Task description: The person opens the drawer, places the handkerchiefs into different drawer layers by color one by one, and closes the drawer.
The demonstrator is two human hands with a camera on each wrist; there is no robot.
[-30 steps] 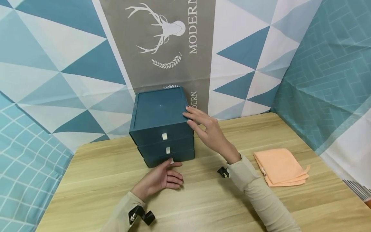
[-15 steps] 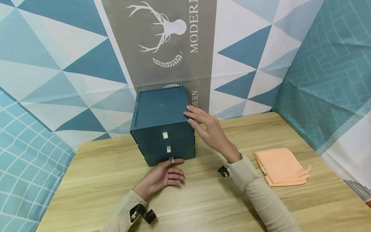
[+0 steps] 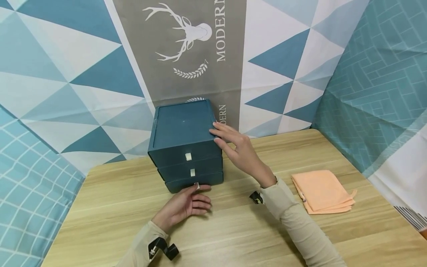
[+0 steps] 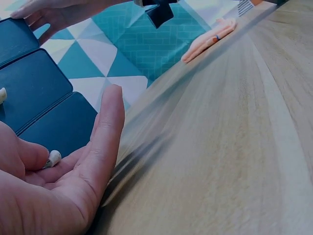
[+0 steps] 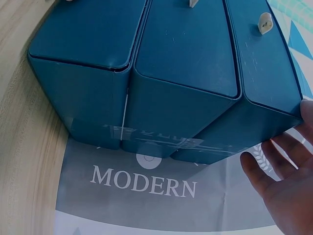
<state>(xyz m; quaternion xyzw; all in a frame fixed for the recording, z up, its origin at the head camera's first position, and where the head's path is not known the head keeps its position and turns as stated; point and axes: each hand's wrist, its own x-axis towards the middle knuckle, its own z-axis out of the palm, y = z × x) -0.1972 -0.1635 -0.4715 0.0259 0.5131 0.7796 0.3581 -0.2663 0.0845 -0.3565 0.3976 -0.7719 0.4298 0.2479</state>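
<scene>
Pinching the white pull tab [image 3: 197, 185] of the bottom drawer [image 3: 213, 178] between thumb and index finger, my left hand [image 3: 181, 206] holds its other fingers out toward the right. My right hand [image 3: 241, 152] rests, fingers slightly apart, on the top right edge of the dark blue three-drawer cabinet [image 3: 182, 126], at the worktop's [image 3: 110, 207] far side, left of centre. Right of my right sleeve [image 3: 293, 218] lies a folded peach cloth [image 3: 321, 191].
</scene>
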